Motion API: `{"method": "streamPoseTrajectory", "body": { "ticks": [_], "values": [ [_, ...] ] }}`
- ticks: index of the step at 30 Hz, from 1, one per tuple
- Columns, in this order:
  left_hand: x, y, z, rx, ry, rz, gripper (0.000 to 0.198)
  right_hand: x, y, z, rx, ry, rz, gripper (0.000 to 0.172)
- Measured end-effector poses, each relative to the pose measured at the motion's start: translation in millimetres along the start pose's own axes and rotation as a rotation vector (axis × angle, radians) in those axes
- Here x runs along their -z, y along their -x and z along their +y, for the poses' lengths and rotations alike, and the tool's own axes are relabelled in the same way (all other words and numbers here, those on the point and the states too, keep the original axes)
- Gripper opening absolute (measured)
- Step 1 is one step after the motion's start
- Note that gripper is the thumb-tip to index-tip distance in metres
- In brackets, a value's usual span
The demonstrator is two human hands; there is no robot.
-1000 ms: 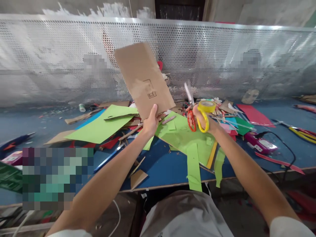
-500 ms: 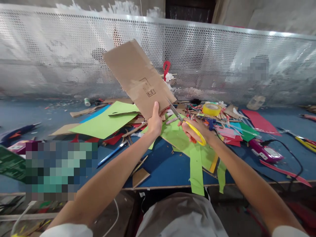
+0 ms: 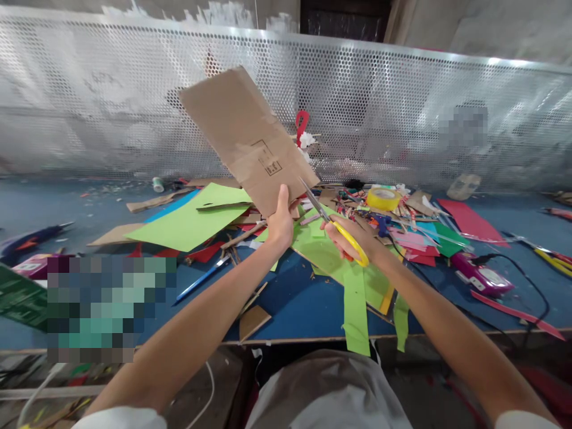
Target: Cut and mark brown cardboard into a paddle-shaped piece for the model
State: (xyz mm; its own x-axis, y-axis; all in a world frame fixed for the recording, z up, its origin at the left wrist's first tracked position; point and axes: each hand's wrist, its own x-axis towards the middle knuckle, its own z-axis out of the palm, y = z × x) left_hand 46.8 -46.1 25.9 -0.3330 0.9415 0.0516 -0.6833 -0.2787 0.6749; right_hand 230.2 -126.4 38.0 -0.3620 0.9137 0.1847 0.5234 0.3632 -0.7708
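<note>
My left hand (image 3: 280,221) grips a brown cardboard sheet (image 3: 241,125) by its lower edge, thumb on the printed face. The sheet is held up in the air, tilted, with its top leaning left. In my right hand (image 3: 346,238) is a pair of scissors (image 3: 353,239) with yellow handles. Their blades point up and left and meet the cardboard's lower right edge, to the right of my left thumb. Some of the fingers of both hands are hidden behind what they hold. Light green paper (image 3: 319,250) lies on the table beneath my hands.
A perforated metal panel (image 3: 379,107) stands along the back of the blue table (image 3: 295,307). Around my hands lie a green sheet (image 3: 192,220), a yellow tape roll (image 3: 383,198), a blue pen-like tool (image 3: 201,281), a purple box with a cable (image 3: 480,275) and pliers (image 3: 536,245).
The cardboard's top has shifted slightly left and up. My right hand and the scissors have moved a little left and down, the blades still at the cardboard's edge.
</note>
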Motion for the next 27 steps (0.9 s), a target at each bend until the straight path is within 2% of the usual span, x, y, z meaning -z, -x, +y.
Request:
{"method": "streamPoseTrajectory", "body": {
  "ticks": [12, 16, 22, 27],
  "values": [
    [2.2, -1.6, -2.0, -0.043, -0.064, -0.022, 0.065, -3.1, 3.0, -4.7, -0.086, 0.036, 0.076, 0.051],
    [2.6, -2.7, -2.0, -0.084, -0.064, -0.051, 0.063, -5.1, 5.0, -11.6, -0.064, 0.087, 0.090, 0.050],
    [0.8, -1.8, 2.2, -0.044, -0.037, -0.048, 0.071, -5.4, 4.5, -10.8, -0.063, 0.032, 0.055, 0.052],
    [-0.8, -1.5, 3.6, -0.061, -0.020, -0.066, 0.059, -2.3, 2.2, -1.1, -0.082, -0.008, -0.017, 0.062]
  ]
}}
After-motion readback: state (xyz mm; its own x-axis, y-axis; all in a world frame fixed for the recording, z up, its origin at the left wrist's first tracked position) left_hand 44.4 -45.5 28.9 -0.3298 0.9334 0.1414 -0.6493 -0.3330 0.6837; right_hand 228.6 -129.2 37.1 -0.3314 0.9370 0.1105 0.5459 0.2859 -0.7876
